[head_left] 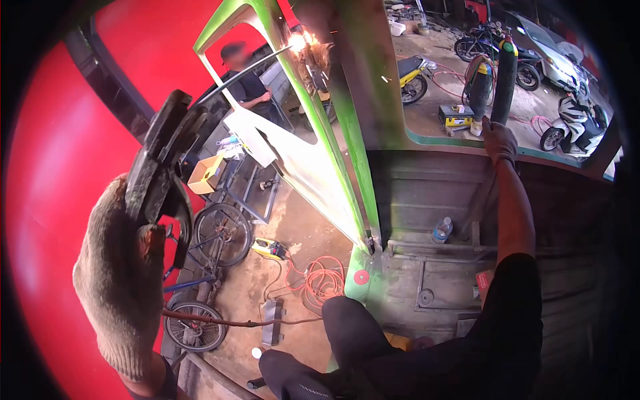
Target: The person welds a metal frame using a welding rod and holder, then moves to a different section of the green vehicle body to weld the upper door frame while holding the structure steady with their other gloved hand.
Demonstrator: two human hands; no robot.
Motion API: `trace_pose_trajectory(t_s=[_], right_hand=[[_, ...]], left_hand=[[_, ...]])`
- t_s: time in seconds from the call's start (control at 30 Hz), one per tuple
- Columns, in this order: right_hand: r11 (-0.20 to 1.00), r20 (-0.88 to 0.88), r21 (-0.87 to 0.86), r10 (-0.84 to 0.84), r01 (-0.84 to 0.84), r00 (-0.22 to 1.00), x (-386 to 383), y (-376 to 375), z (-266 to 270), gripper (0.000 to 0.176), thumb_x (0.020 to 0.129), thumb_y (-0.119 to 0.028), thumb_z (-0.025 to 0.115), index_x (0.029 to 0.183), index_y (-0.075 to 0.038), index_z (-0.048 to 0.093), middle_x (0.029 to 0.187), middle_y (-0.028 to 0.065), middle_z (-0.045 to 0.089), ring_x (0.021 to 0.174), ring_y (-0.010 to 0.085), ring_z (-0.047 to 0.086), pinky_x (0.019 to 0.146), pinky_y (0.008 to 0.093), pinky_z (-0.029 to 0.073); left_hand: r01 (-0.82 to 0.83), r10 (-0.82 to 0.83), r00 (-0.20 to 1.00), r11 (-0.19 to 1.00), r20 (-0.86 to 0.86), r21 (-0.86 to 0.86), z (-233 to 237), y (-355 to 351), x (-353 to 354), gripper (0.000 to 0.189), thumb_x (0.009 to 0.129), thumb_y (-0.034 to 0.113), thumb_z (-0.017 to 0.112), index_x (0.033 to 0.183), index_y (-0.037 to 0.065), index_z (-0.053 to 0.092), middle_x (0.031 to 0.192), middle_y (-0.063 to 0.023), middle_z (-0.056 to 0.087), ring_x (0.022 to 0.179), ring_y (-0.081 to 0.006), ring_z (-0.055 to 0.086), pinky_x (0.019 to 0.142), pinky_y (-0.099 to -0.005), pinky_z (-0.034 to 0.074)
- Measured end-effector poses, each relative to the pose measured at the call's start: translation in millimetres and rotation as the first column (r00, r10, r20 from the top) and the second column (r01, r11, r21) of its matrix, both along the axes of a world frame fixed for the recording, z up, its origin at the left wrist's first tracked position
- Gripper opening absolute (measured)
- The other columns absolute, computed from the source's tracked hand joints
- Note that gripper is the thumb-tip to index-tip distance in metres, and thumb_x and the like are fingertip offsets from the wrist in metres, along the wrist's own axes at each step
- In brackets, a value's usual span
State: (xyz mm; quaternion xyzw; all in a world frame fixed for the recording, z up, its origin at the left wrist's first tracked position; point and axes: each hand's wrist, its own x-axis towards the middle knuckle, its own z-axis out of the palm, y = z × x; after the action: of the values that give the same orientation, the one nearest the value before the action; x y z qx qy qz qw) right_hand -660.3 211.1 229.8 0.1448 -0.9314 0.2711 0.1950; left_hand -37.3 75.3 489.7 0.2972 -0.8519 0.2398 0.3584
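Note:
My left hand [117, 273], in a cream knit glove, is closed around a worn dark welding electrode holder [157, 160]. A long thin electrode [248, 70] runs from its jaws to the upper part of a green door pillar [347, 127], where a bright arc [303, 41] throws sparks. Glare hides the exact contact point. A green and white vehicle door [267, 137] stands swung out beside the pillar. My right hand [500, 141], far to the right, is wrapped over the green window sill [440, 141] of the vehicle body.
Behind the door a person [247, 87] in dark clothes is present. Below lie coiled orange cable [323, 280], a yellow machine [269, 249] and a bicycle [220, 233]. A water bottle [442, 230] stands inside the vehicle. Gas cylinders [507, 80] and motorbikes [580, 127] are outside.

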Motion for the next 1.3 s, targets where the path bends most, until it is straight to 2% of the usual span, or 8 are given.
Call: trace_pose_trajectory(t_s=[0.07, 0.3, 0.63, 0.83, 0.9, 1.07, 1.17, 1.3], right_hand=[[1.000, 0.009, 0.016, -0.013, 0.012, 1.000, 2.9, -0.2, 0.8, 0.061, 0.101, -0.061, 0.044, 0.096, -0.012, 0.080, 0.097, 0.0214, 0.074, 0.096, 0.0415, 0.071, 0.086, 0.0522, 0.052], [1.000, 0.029, 0.025, -0.016, 0.016, 0.999, 3.4, -0.4, 3.5, 0.058, 0.100, -0.060, 0.045, 0.101, -0.014, 0.080, 0.099, 0.0210, 0.074, 0.098, 0.0409, 0.070, 0.087, 0.0512, 0.053], [0.999, 0.030, 0.032, -0.031, 0.030, 0.999, 5.7, -1.0, 4.5, 0.056, 0.100, -0.060, 0.047, 0.101, -0.016, 0.081, 0.101, 0.0192, 0.075, 0.100, 0.0391, 0.071, 0.088, 0.0510, 0.053], [0.996, 0.137, 0.083, -0.041, 0.030, 0.990, 6.2, -1.7, 12.7, 0.060, 0.102, -0.060, 0.040, 0.113, -0.014, 0.077, 0.115, 0.0231, 0.071, 0.112, 0.0385, 0.068, 0.099, 0.0496, 0.051], [0.999, 0.058, 0.036, -0.014, 0.012, 0.998, 7.4, -1.2, 7.4, 0.063, 0.102, -0.062, 0.041, 0.105, -0.010, 0.077, 0.107, 0.0245, 0.071, 0.105, 0.0444, 0.067, 0.093, 0.0516, 0.051], [1.000, 0.033, 0.000, -0.012, 0.012, 0.999, 7.3, 0.0, 3.9, 0.057, 0.099, -0.060, 0.047, 0.101, -0.014, 0.080, 0.101, 0.0215, 0.074, 0.100, 0.0417, 0.070, 0.090, 0.0513, 0.053], [1.000, 0.023, -0.010, -0.006, 0.007, 1.000, 3.8, -0.8, 2.6, 0.057, 0.099, -0.060, 0.047, 0.100, -0.014, 0.080, 0.099, 0.0215, 0.074, 0.100, 0.0413, 0.070, 0.089, 0.0511, 0.053], [1.000, 0.041, -0.013, -0.001, 0.002, 0.999, 6.1, -0.3, 4.7, 0.058, 0.100, -0.060, 0.047, 0.097, -0.014, 0.080, 0.098, 0.0214, 0.074, 0.099, 0.0407, 0.071, 0.088, 0.0509, 0.053]], left_hand=[[-0.094, 0.099, 0.994, 0.992, -0.053, 0.082, 0.7, 10.6, 1.1, 0.061, 0.077, -0.004, 0.075, 0.135, 0.011, 0.064, 0.115, -0.0116, 0.074, 0.101, -0.0275, 0.075, 0.086, -0.0363, 0.059], [-0.052, 0.052, 0.999, 0.997, -0.008, -0.048, 0.1, 2.0, 5.2, 0.061, 0.076, -0.006, 0.076, 0.134, 0.011, 0.064, 0.114, -0.0128, 0.074, 0.097, -0.0294, 0.075, 0.083, -0.0370, 0.059], [-0.075, 0.076, 0.997, 0.997, -0.005, 0.024, 1.8, 7.3, -0.8, 0.060, 0.078, -0.004, 0.078, 0.134, 0.010, 0.063, 0.110, -0.0145, 0.074, 0.095, -0.0286, 0.076, 0.080, -0.0362, 0.059], [0.080, -0.080, 0.996, 0.997, 0.029, 0.018, 4.7, -2.7, -2.5, 0.052, 0.083, -0.002, 0.076, 0.133, 0.006, 0.063, 0.108, -0.0163, 0.074, 0.095, -0.0284, 0.076, 0.081, -0.0358, 0.058], [0.127, -0.128, 0.992, 0.991, 0.019, 0.026, 4.5, -3.0, -1.7, 0.047, 0.086, 0.001, 0.075, 0.132, 0.004, 0.063, 0.108, -0.0172, 0.073, 0.095, -0.0293, 0.075, 0.082, -0.0362, 0.058], [-0.147, 0.149, 0.988, 0.988, -0.039, 0.051, 5.3, 12.5, 4.5, 0.059, 0.077, -0.003, 0.076, 0.133, 0.013, 0.064, 0.116, -0.0117, 0.074, 0.099, -0.0299, 0.075, 0.085, -0.0383, 0.060], [-0.006, 0.006, 1.000, 0.999, 0.001, -0.040, 3.7, 6.8, 8.6, 0.061, 0.076, -0.005, 0.077, 0.133, 0.013, 0.064, 0.116, -0.0121, 0.074, 0.099, -0.0289, 0.075, 0.085, -0.0377, 0.059], [-0.114, 0.116, 0.993, 0.992, -0.025, 0.056, 4.2, 8.4, 3.0, 0.061, 0.077, -0.006, 0.077, 0.133, 0.012, 0.064, 0.115, -0.0132, 0.073, 0.099, -0.0297, 0.075, 0.085, -0.0384, 0.059]])
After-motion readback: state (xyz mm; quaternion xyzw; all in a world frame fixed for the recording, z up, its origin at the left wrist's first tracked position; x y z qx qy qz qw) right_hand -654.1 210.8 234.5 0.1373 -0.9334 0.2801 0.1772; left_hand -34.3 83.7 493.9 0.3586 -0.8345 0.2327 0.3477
